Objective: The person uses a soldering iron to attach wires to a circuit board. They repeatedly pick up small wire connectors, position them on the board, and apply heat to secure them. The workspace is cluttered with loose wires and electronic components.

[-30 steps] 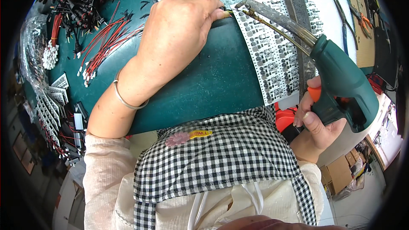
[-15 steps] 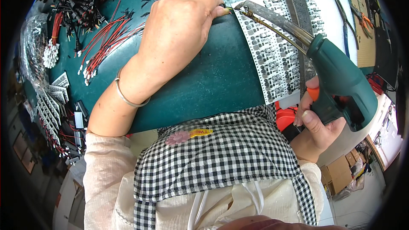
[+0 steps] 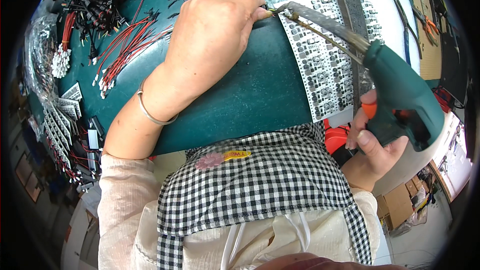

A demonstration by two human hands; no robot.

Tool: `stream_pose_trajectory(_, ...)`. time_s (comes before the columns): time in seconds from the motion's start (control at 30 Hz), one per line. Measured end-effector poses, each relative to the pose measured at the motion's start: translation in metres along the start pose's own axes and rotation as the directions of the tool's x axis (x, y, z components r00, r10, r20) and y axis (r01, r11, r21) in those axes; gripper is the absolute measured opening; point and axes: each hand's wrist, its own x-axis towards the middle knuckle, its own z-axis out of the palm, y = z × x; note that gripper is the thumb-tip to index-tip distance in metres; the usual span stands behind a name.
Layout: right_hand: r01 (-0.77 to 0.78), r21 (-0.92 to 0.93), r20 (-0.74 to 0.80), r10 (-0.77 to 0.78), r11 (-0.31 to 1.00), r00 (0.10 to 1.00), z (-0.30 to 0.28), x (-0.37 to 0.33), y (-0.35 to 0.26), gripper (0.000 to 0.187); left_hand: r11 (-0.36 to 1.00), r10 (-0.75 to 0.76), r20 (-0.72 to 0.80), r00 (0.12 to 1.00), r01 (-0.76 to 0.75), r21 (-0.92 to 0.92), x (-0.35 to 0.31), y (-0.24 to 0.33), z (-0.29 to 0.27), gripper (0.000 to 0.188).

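Observation:
My left hand is closed in a pinch on a cable with thin coloured wire ends, just off the upper left corner of a white circuit board panel. The fingers hide most of the cable. A green soldering gun with an orange trigger is gripped in my right hand. Its tip is at the wire ends by the board's corner; whether it touches them I cannot tell. A dark grey bar lies across the panel, which rests on a white foam sheet.
Red and black wires with white connectors lie to the left. Behind them is a heap of black cables. Long-nosed pliers and orange-handled cutters lie at the far right. Small boards hang near the left table edge.
The soldering gun has shifted very slightly to the right, its tip still by the wire ends. My left hand has hardly moved.

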Motion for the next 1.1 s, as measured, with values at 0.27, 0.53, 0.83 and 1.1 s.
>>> stream_pose_trajectory(0.27,-0.045,0.016,0.051,0.044,0.999,0.998,-0.004,0.003,-0.004,0.063,1.000,-0.002,-0.001,1.000,0.002,-0.005,-0.001,0.000,0.000,0.012)
stream_pose_trajectory(0.53,-0.023,0.045,0.104,0.018,0.999,0.994,-0.010,0.001,0.004,0.060,0.999,0.022,0.008,1.000,-0.022,0.023,0.000,0.001,0.000,0.012)
stream_pose_trajectory(0.83,-0.019,-0.001,0.060,0.019,1.000,0.998,-0.012,0.000,0.008,0.056,0.998,0.032,0.009,0.999,-0.032,0.055,0.000,0.002,0.000,0.013)
stream_pose_trajectory(1.1,0.011,0.125,0.106,-0.024,0.992,0.994,-0.013,0.009,-0.002,0.064,0.998,0.040,-0.001,0.999,-0.040,0.048,0.001,0.002,0.001,0.012)
